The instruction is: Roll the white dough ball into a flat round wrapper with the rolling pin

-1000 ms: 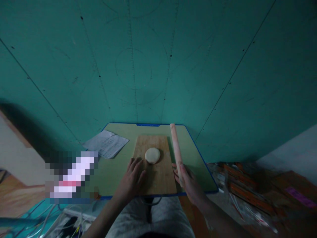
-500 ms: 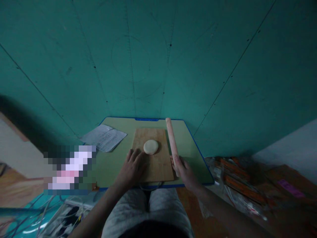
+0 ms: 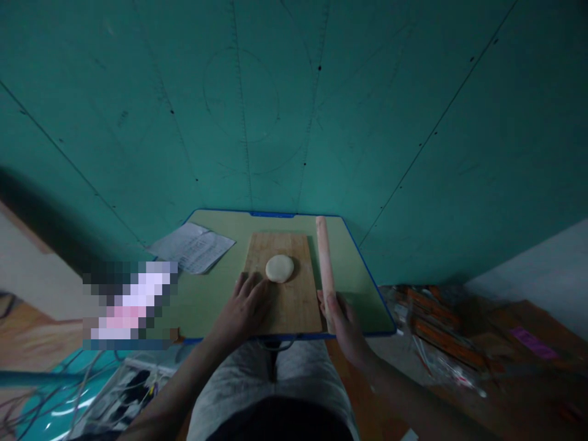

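A flattened round of pale dough (image 3: 280,268) lies on a wooden cutting board (image 3: 294,309), a little above its middle. My left hand (image 3: 248,305) rests over the board's left edge, fingers stretched forward and somewhat apart, just left of the dough and not touching it. On the right, my right hand (image 3: 343,321) is wrapped around the lower part of a wooden rolling pin (image 3: 324,254). The pin points away from me along the board's right side, its far end near the table's back edge.
The small table (image 3: 367,300) is pale green with a blue rim and stands against a green wall (image 3: 275,104). A printed sheet of paper (image 3: 197,248) lies at its left. Cables and a tray of items (image 3: 133,392) are at lower left; cardboard and plastic wrap (image 3: 441,318) lie on the right.
My right hand has shifted the rolling pin slightly to the right, away from the board, and it stands straighter. My left hand and the dough have stayed in place. The view has tilted slightly.
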`<action>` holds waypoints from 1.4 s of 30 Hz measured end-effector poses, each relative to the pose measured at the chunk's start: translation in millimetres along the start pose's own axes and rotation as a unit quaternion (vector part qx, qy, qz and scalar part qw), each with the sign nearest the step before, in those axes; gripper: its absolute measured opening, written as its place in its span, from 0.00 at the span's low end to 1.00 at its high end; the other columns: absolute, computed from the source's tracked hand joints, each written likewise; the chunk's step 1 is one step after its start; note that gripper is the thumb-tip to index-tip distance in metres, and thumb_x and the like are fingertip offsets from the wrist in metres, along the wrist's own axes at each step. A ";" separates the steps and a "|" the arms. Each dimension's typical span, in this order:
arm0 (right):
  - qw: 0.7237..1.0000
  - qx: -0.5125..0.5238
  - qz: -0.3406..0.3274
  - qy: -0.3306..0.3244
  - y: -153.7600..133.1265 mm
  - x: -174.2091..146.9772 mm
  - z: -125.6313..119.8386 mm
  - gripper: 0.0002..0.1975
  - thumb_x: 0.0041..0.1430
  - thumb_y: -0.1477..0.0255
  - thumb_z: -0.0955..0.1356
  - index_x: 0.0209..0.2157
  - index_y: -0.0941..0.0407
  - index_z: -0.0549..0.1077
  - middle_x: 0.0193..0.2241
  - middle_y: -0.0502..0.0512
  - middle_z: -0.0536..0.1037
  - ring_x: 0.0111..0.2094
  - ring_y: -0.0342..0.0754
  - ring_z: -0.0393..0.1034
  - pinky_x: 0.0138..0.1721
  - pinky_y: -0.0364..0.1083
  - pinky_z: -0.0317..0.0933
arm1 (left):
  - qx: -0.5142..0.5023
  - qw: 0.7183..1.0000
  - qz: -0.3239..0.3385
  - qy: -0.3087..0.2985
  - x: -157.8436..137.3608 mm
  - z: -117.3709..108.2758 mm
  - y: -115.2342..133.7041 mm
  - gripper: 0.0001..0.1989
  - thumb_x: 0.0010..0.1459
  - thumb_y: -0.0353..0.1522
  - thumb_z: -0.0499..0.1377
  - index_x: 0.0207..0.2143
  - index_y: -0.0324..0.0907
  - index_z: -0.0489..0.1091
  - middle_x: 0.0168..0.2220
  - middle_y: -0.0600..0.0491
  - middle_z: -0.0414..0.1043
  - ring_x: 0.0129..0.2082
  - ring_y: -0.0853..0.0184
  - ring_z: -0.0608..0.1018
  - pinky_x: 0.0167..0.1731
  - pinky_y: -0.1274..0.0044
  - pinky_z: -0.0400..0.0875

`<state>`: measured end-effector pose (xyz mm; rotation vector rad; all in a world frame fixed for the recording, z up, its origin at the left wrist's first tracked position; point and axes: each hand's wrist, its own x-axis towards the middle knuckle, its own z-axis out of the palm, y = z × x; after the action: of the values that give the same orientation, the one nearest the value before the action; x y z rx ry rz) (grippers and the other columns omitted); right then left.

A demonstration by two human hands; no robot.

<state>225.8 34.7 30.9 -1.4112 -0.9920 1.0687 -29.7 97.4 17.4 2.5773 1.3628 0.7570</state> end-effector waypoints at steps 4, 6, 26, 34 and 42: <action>0.999 -0.048 -0.023 0.004 -12.2 1.5 -5.8 0.34 0.52 0.35 0.64 0.34 0.53 0.76 0.31 0.57 0.79 0.38 0.55 0.74 0.39 0.49 0.67 | -0.062 0.995 -0.075 0.021 -0.5 -14.0 -4.6 0.26 0.66 0.44 0.51 0.61 0.41 0.65 0.63 0.40 0.64 0.67 0.48 0.62 0.61 0.53 0.64; 0.994 -0.100 -0.047 -0.011 -25.7 11.9 -13.7 0.32 0.54 0.37 0.63 0.30 0.53 0.74 0.27 0.55 0.78 0.31 0.52 0.73 0.34 0.48 0.66 | -0.095 0.985 -0.128 0.067 1.1 -30.9 -11.1 0.26 0.66 0.46 0.49 0.57 0.40 0.67 0.60 0.39 0.68 0.63 0.50 0.69 0.58 0.57 0.69; 0.809 -0.455 -0.290 -0.233 -75.7 97.6 6.7 0.09 0.62 0.73 0.71 0.45 0.52 0.76 0.41 0.54 0.79 0.43 0.50 0.72 0.41 0.46 0.61 | -0.025 0.996 -0.069 0.050 50.4 -61.4 -22.9 0.16 0.65 0.39 0.49 0.37 0.42 0.74 0.36 0.48 0.73 0.34 0.63 0.78 0.34 0.73 0.75; 0.826 -0.466 -0.269 -0.170 -62.8 104.8 24.3 0.09 0.70 0.69 0.62 0.42 0.54 0.74 0.42 0.57 0.76 0.44 0.51 0.71 0.43 0.47 0.62 | 0.073 0.993 -0.088 0.000 73.8 -41.9 -18.2 0.16 0.63 0.32 0.47 0.40 0.42 0.74 0.39 0.45 0.76 0.40 0.57 0.78 0.39 0.68 0.74; 0.802 -0.560 -0.194 -0.073 -68.5 151.9 53.0 0.13 0.66 0.71 0.63 0.48 0.57 0.75 0.49 0.63 0.75 0.51 0.56 0.69 0.52 0.52 0.60 | 0.141 0.986 -0.082 -0.013 124.6 -22.4 -32.7 0.18 0.62 0.35 0.51 0.50 0.40 0.72 0.54 0.41 0.74 0.61 0.50 0.69 0.60 0.58 0.64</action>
<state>212.1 201.0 83.2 -1.8857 -2.1166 0.1913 -6.6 214.0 71.9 2.6207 1.7613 0.5352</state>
